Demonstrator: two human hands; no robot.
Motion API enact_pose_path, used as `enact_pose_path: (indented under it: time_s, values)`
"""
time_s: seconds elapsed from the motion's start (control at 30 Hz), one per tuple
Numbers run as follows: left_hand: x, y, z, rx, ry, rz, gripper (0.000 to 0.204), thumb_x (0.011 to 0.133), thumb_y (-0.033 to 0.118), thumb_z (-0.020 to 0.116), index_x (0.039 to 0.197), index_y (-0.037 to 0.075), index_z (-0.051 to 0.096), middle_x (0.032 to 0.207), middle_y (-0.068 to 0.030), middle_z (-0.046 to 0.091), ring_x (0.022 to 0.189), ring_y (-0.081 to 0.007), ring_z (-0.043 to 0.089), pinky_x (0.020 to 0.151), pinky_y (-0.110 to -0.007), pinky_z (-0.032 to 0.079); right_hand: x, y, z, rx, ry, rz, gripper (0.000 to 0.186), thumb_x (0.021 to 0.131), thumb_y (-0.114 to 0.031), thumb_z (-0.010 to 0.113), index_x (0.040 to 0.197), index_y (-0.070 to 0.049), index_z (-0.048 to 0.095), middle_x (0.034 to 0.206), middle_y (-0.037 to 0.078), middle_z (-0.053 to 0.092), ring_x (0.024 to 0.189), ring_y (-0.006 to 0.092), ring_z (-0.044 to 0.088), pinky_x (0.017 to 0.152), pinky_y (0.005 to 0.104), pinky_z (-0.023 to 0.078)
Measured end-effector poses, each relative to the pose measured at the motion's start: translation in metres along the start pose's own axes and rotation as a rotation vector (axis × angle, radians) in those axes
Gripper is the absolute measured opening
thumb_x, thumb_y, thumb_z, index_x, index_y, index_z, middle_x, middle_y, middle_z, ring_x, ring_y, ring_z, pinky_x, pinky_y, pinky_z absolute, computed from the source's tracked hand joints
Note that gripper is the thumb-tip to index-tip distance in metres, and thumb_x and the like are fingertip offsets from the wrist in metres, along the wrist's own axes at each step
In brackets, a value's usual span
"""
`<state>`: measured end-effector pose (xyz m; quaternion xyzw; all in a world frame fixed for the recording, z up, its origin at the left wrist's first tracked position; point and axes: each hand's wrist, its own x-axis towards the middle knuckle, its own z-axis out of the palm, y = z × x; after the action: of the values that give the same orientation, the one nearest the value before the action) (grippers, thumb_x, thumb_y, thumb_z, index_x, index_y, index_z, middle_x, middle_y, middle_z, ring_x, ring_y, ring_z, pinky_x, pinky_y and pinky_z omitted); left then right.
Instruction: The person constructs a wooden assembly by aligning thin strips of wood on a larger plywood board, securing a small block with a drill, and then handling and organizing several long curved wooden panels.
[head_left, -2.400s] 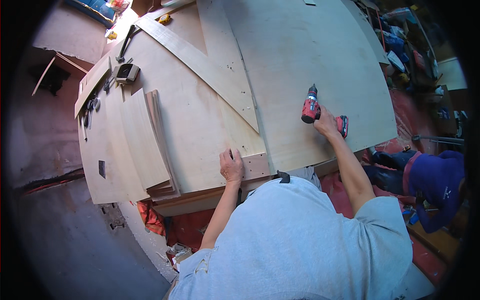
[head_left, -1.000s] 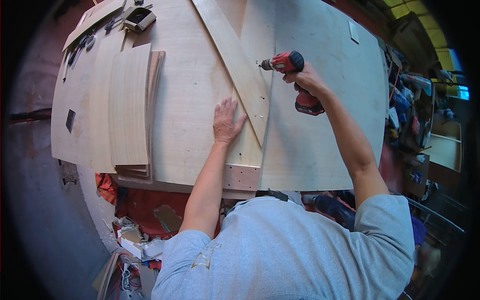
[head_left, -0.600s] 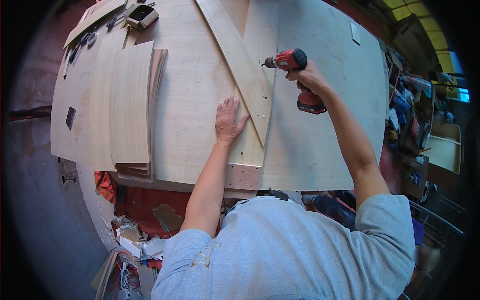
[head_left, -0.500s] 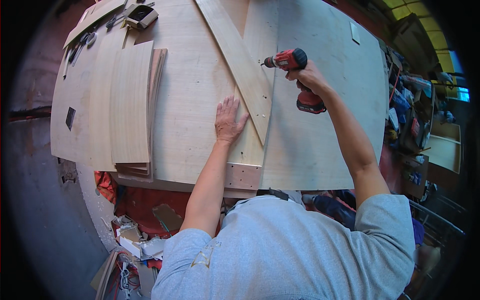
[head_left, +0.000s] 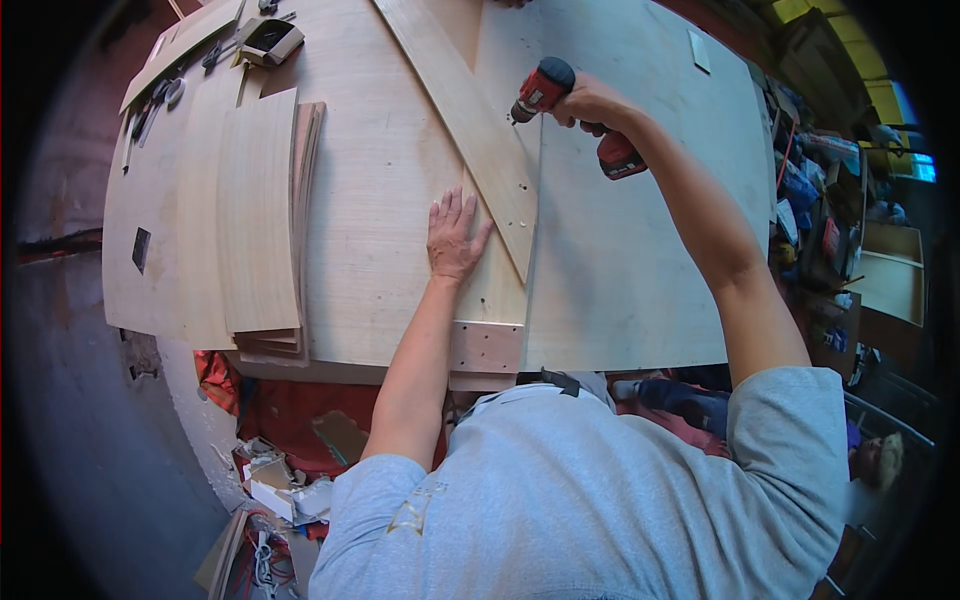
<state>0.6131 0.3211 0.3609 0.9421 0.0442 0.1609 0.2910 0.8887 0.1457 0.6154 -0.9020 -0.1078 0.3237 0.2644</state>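
Observation:
My right hand [head_left: 596, 104] grips a red and black cordless drill [head_left: 543, 86], its nose tilted down and left. The bit's tip is at the right edge of a diagonal wooden board [head_left: 455, 110]; whether it touches the wood I cannot tell. Flat on the wood beside that board's lower part lies my left hand [head_left: 455, 240], fingers stretched out. Several small screws or holes mark the diagonal board's near end. Beneath it runs a straight strip [head_left: 508, 60] on a large pale wooden panel [head_left: 630, 270]. A short block with several dark dots [head_left: 487, 347] sits at the strip's near end.
Stacked thin wood sheets [head_left: 258, 215] lie to the left. Farther left are hand tools [head_left: 150, 110] and an open small box [head_left: 271, 42]. Cluttered shelving [head_left: 835, 210] stands beyond the panel's right side. Scraps and rubble [head_left: 285, 480] lie below the near edge.
The drill has swung from nearly level to nose-down, moving slightly up and left with my right hand. My left hand stays flat in place. Something dark now shows at the top edge.

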Motion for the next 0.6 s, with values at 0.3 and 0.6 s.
enact_pose_path:
  time_s: [0.3, 0.6]
  values:
    - [0.0, 0.002, 0.002, 0.016, -0.007, 0.011, 0.066, 0.1, 0.044, 0.074, 0.155, 0.011, 0.06, 0.166, -0.0188, 0.05, 0.156, -0.0382, 0.044, 0.13, -0.056, 0.029, 0.017, -0.003, 0.013, -0.127, -0.01, 0.065, 0.02, 0.068, -0.005, 0.068, 0.088, -0.003, 0.066, 0.069, 0.006, 0.061, 0.052, 0.0184, 0.054, 0.045, 0.0353, 0.044]
    - [0.002, 0.001, 0.001, 0.015, -0.002, 0.015, 0.064, 0.101, 0.044, 0.073, 0.154, 0.011, 0.06, 0.166, -0.0202, 0.049, 0.156, -0.0389, 0.043, 0.13, -0.056, 0.029, 0.01, 0.007, 0.006, -0.163, -0.076, -0.015, 0.025, 0.074, -0.009, 0.076, 0.097, -0.005, 0.068, 0.068, 0.005, 0.061, 0.053, 0.0182, 0.056, 0.047, 0.0362, 0.046]
